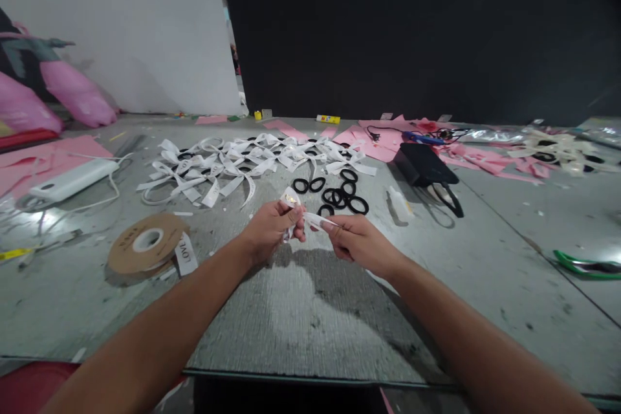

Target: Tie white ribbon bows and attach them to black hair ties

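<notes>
A white printed ribbon (290, 198) is stretched between my two hands above the grey table. My left hand (272, 226) pinches its looped part, where a small gold mark shows. Thumb and fingers of my right hand (356, 240) are closed on the ribbon's other end. Just beyond my hands lie several black hair ties (334, 197). Behind them spreads a pile of white ribbon bows (242, 165), with dark bands showing among some. Left of my hands lies a cardboard ribbon spool (127, 240), its loose end printed with "LOVE".
A white power strip (75, 180) with cords lies at left. To the right stand a black box (424, 165) and a small clear bottle (400, 205). Green-handled scissors (587, 265) lie far right. Pink sheets (383, 142) and a yellow tube (328, 119) are along the back.
</notes>
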Tool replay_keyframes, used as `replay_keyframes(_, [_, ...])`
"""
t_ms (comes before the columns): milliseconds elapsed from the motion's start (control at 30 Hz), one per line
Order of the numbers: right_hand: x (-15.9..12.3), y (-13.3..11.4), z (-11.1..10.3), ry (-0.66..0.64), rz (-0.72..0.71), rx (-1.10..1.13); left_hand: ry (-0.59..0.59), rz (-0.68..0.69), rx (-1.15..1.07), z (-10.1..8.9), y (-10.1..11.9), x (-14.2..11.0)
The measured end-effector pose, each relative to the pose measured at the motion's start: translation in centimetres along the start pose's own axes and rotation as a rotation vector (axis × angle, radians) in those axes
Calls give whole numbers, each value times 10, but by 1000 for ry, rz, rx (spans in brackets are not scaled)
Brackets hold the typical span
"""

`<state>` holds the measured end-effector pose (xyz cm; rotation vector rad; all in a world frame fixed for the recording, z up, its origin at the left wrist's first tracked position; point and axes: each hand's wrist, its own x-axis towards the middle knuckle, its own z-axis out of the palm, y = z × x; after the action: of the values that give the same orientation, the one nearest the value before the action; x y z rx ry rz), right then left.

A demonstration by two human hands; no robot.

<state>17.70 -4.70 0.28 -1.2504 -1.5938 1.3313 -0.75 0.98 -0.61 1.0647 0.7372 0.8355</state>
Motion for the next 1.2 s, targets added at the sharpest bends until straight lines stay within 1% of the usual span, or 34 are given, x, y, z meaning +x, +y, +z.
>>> replay_keyframes(67, [0,0,-2,-29,3,-25,12,-5,-12,0,0,1])
replay_keyframes(133, [0,1,-4,-2,-50,-119,48,5,8,0,0,1])
replay_keyframes(200, [0,2,-4,118,-182,-276,80,17,55,-1,1,0])
replay_keyframes(267, [1,4,-1,256,-333,-441,86,14,88,-2,2,-1])
replay_keyframes(333, [2,5,4,312,-411,-549,73,0,98,0,2,-3])
replay_keyframes(433, [3,9,13,310,-385,-592,55,-24,90,6,0,-6])
replay_keyframes(533, [4,12,20,339,-344,-605,68,-52,54,11,-4,-7])
replay_keyframes(633, [4,15,24,347,-400,-621,88,-24,61,12,-9,-5])
replay_keyframes(700, [5,16,26,344,-442,-644,81,0,110,11,-12,-3])
replay_keyframes(767, [6,17,28,349,-453,-683,72,4,137,11,-14,-1])
replay_keyframes(967, [7,16,26,404,-508,-736,84,-13,-7,14,-13,-1])
replay_keyframes(1067, [6,14,23,403,-529,-780,80,-7,-21,16,-11,-2])
replay_keyframes(1200, [7,12,20,391,-511,-848,50,20,-11,16,-8,-3])
